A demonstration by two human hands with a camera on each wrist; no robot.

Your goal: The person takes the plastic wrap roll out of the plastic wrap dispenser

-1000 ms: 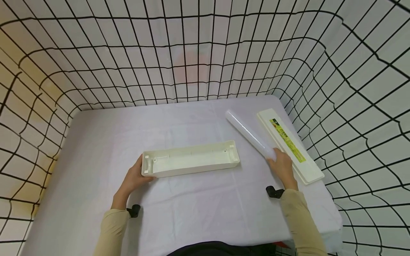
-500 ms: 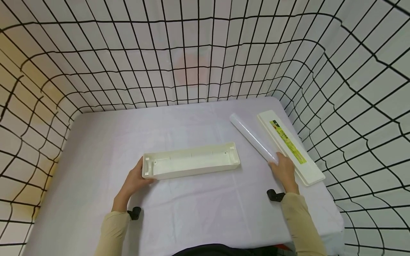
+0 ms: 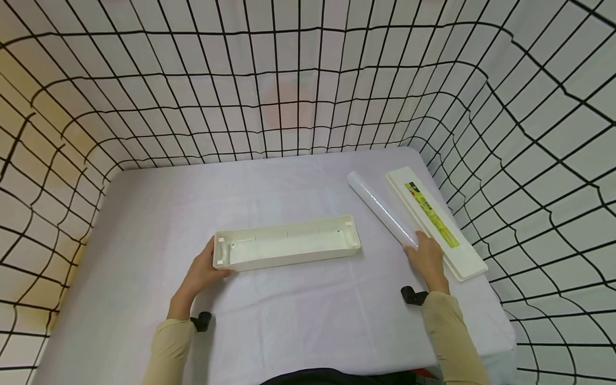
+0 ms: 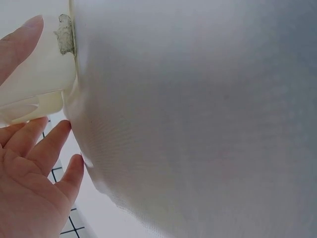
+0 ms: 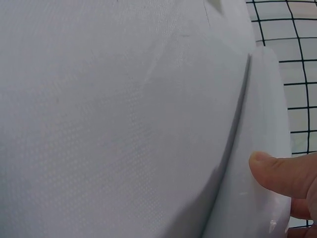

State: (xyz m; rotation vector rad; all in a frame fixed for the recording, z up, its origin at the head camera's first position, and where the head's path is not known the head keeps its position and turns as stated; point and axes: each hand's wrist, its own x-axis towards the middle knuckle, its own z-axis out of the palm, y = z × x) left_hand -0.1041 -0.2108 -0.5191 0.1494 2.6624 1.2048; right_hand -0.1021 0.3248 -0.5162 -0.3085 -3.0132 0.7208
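A long, open cream plastic box (image 3: 289, 243) lies crosswise on the white-covered table (image 3: 289, 315), hollow side up. At its left end my left hand (image 3: 201, 267) grips it, the thumb along the near wall and the fingers at the end wall. The left wrist view shows the thumb on the box's outer wall (image 4: 29, 69), by a grey worn patch. A shiny translucent roll of plastic wrap (image 3: 380, 208) lies slanted at the right. Its near end is held by my right hand (image 3: 427, 262); in the right wrist view the thumb presses on the roll (image 5: 262, 119).
Just right of the roll lies a long white lid (image 3: 464, 262) with a yellow-green label (image 3: 433, 215). Black wire mesh (image 3: 298, 107) walls in the table's back and sides. The dark edge of a garment (image 3: 327, 377) shows at the near table edge.
The roll has shifted slightly toward me and to the right with my right hand, then come nearly to rest. My left hand stays on the box. The head view has tilted slightly.
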